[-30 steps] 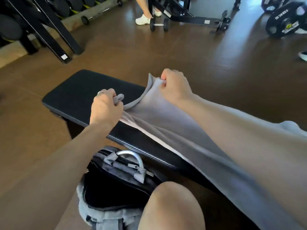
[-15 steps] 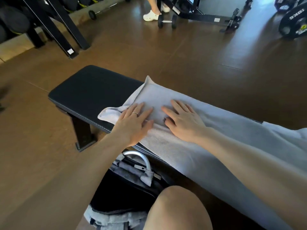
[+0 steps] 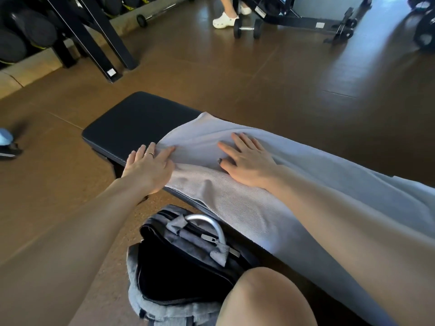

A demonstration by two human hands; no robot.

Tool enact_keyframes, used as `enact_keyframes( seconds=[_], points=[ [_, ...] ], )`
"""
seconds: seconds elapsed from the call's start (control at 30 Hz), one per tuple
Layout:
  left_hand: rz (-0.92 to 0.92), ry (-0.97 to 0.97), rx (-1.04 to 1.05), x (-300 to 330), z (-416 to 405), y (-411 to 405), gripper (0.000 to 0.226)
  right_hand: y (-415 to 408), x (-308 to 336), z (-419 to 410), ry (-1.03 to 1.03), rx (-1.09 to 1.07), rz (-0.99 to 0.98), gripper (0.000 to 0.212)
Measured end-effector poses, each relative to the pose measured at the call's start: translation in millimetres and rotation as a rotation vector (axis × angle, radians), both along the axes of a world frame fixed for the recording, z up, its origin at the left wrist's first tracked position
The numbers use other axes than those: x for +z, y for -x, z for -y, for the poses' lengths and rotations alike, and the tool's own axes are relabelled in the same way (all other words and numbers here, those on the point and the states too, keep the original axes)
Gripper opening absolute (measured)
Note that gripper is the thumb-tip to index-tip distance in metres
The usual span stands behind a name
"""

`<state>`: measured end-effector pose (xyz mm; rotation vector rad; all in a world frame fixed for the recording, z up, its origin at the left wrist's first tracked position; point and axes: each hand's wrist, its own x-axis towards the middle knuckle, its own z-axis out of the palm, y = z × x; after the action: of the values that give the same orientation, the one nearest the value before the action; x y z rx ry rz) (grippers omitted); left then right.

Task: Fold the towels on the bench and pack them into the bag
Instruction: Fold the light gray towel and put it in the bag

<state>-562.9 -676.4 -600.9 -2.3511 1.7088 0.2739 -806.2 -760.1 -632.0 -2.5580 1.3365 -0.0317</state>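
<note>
A long pale grey towel (image 3: 313,175) lies lengthwise along the black padded bench (image 3: 138,123), its near edge hanging over the bench's front side. My left hand (image 3: 148,168) rests flat with fingers spread at the towel's left end, half on the bench pad. My right hand (image 3: 247,161) presses flat on the towel a little to the right of it. Neither hand grips the cloth. An open grey bag (image 3: 188,262) with a dark inside and a silver handle stands on the floor below the bench, by my knee.
My bare knee (image 3: 263,300) is at the bottom, right of the bag. Black rack legs (image 3: 101,43) stand at the back left. A dumbbell (image 3: 247,31) and another person's white shoe (image 3: 224,20) are at the back. A blue-and-black shoe (image 3: 7,147) is at the left edge.
My hands let go of the towel's corners, laid it flat on the bench, then slid apart over it; the left hand moved to the towel's left end.
</note>
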Motion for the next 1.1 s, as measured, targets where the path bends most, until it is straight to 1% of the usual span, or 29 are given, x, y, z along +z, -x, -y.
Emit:
enact_keyframes(
  seconds=[0.07,0.1,0.13,0.17,0.2,0.23,0.27,0.33,0.47,0.57,0.63,0.67,0.73,0.83,0.9,0.97,1.0,1.03,1.1],
  points=[
    [0.095,0.14,-0.081,5,-5,9,0.053,3,0,-5,0.033,-0.004,0.034,0.057],
    [0.077,0.227,-0.136,6,-10,19,0.052,5,-1,-9,0.043,-0.001,0.045,0.056],
    [0.016,0.278,-0.191,4,-14,31,0.052,7,-2,-13,0.05,0.005,0.05,0.055],
    [-0.055,0.269,-0.236,1,-18,42,0.055,8,-3,-15,0.057,0.01,0.047,0.053],
    [-0.099,0.219,-0.266,-5,-22,51,0.06,10,-3,-15,0.063,0.015,0.043,0.051],
    [-0.101,0.165,-0.281,-13,-26,55,0.068,11,-3,-14,0.061,0.018,0.041,0.05],
    [-0.077,0.141,-0.292,-21,-29,55,0.075,11,-3,-12,0.049,0.017,0.042,0.05],
    [-0.032,0.153,-0.294,-29,-35,44,0.085,13,-4,-9,0.027,0.008,0.036,0.051],
    [0.059,0.113,-0.34,-32,-54,12,0.094,14,-8,-7,-0.001,0.004,-0.012,0.055],
    [0.121,0.065,-0.381,-32,-72,-3,0.105,12,-7,-11,0.05,0.019,-0.018,0.055],
    [0.121,0.099,-0.382,-29,-76,-7,0.105,12,-7,-13,0.08,0.022,-0.028,0.055],
    [0.101,0.14,-0.372,-26,-76,-6,0.101,12,-7,-14,0.085,0.021,-0.035,0.055],
    [0.031,0.207,-0.321,-22,-71,-2,0.087,11,-7,-17,0.109,0.022,-0.038,0.055],
    [-0.076,0.164,-0.268,-22,-63,7,0.074,11,-9,-23,0.152,0.029,-0.037,0.056],
    [-0.027,0.091,-0.295,-20,-57,8,0.077,12,-9,-23,0.158,0.029,-0.034,0.056],
    [0.084,0.021,-0.335,-15,-51,3,0.088,12,-9,-21,0.145,0.028,-0.043,0.056],
    [0.094,-0.02,-0.336,-10,-48,1,0.095,11,-8,-20,0.131,0.026,-0.051,0.056],
    [0.037,-0.049,-0.308,-5,-44,1,0.099,9,-7,-19,0.118,0.025,-0.054,0.056],
    [-0.17,-0.058,-0.214,3,-34,1,0.101,3,0,-15,0.123,0.018,-0.021,0.054]
  ],
)
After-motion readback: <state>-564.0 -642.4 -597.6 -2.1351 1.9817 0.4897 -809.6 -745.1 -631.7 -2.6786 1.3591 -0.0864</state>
